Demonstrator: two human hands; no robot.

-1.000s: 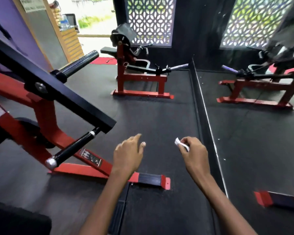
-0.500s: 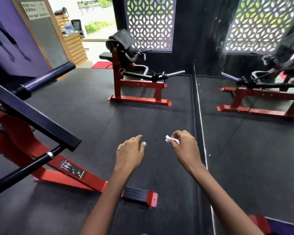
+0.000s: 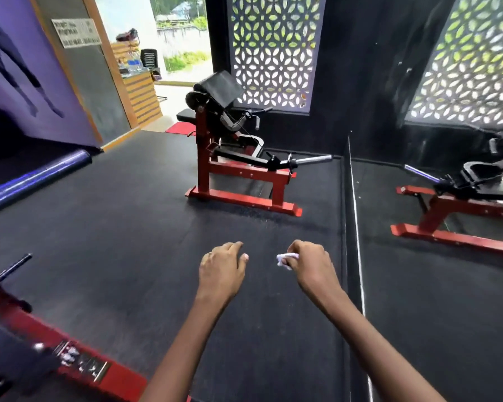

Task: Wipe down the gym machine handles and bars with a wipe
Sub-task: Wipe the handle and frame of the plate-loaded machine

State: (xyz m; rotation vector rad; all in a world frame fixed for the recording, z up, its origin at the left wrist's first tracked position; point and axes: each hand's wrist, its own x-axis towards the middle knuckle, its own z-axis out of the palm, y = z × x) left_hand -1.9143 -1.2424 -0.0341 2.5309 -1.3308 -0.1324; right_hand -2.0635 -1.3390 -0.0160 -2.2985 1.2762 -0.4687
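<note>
My right hand (image 3: 312, 264) pinches a small crumpled white wipe (image 3: 285, 259) out in front of me, above the black floor. Level with it and a little to the left, my left hand (image 3: 222, 269) hangs with loosely curled fingers and holds nothing. A red and black gym machine (image 3: 238, 158) stands ahead near the back wall, with a chrome bar (image 3: 314, 159) sticking out to the right and a black handle (image 3: 256, 118) near its pad. Both hands are well short of it. Another red machine (image 3: 79, 367) lies at the lower left, blurred.
A wall mirror (image 3: 436, 271) runs along the right and reflects the machine. A padded purple-lit roller bar (image 3: 35, 177) crosses the left edge. A wooden counter (image 3: 141, 94) and an open doorway lie at the back left. Black rubber floor (image 3: 128, 227) spreads between the machines.
The view has swung up and to the right: the near red machine slid off to the lower left and the far machine came closer. Both hands keep their pose, the wipe still pinched.
</note>
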